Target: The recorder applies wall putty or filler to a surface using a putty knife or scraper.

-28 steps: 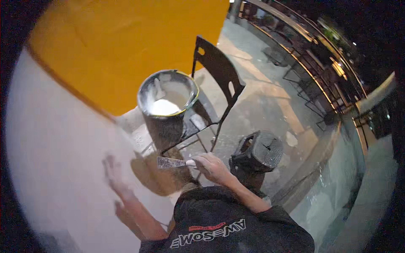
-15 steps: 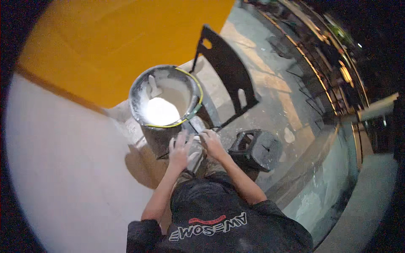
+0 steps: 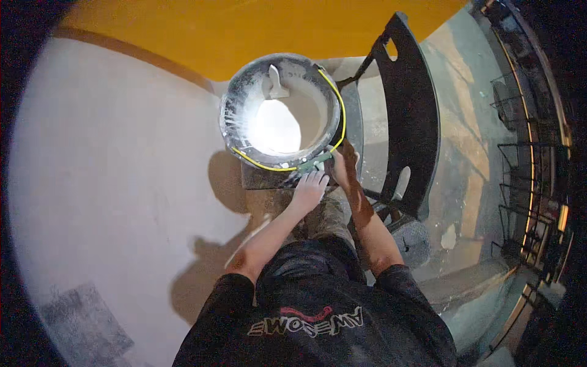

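A dusty black bucket (image 3: 231, 113) stands in front of me, tilted slightly in view, with pale material inside and a very bright white patch. Its yellow wire handle (image 3: 342, 113) lies down along the rim and carries a green grip (image 3: 315, 161). My left hand (image 3: 310, 188), whitened at the fingertips, is just below that grip with its fingers stretched out. Beside the grip's right end is my right hand (image 3: 343, 166), its fingers partly hidden, so whether it grasps the handle is unclear. Inside the bucket, a flat-bladed tool with a pale handle (image 3: 275, 76) leans at the far wall.
Right of the bucket is a black chair back (image 3: 411, 110). A dark stool (image 3: 408, 243) sits low behind my right forearm. The pale wall (image 3: 122, 159) rises on the left, meeting an orange surface (image 3: 257, 30) at the far side. Dark metal racks (image 3: 516, 183) line the right.
Both hands have moved forward from near my knees to the bucket's near rim, by the green grip. My view has turned and shifted, and the bucket now appears farther right and higher.
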Tool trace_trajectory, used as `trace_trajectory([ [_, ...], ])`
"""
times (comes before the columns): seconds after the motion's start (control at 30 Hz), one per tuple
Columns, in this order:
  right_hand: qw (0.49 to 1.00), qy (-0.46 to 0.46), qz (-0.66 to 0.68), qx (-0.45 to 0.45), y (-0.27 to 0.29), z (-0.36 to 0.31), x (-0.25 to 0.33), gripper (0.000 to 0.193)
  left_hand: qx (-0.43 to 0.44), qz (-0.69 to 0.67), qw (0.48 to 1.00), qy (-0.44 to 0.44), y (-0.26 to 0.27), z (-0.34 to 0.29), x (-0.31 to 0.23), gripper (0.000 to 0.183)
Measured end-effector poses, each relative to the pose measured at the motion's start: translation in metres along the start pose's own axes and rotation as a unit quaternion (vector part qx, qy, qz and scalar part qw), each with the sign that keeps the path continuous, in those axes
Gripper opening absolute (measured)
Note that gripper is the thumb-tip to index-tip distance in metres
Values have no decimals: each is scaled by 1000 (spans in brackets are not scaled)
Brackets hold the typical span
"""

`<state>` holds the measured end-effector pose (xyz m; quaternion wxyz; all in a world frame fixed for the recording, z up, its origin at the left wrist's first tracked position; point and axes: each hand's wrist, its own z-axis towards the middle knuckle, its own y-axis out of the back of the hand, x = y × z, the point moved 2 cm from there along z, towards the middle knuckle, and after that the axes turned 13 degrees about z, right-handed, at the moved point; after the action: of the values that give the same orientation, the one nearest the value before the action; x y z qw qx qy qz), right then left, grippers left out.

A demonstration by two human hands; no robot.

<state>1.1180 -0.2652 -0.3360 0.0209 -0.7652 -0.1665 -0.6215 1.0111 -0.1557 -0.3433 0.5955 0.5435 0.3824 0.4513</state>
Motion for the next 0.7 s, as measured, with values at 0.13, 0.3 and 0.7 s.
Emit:
trace_trajectory([
  [0.13,954,254,-134,-87,-3,0,4,29,66,12,997,24,0,9,-5,26],
  [0.3,955,242,-136,-100,-6,-24,-19,38,112,-38,991,69,10,8,-11,24],
  [0.7,989,19,-124,78,-3,-32,-97,49,52,-195,949,244,-6,-63,-46,53],
])
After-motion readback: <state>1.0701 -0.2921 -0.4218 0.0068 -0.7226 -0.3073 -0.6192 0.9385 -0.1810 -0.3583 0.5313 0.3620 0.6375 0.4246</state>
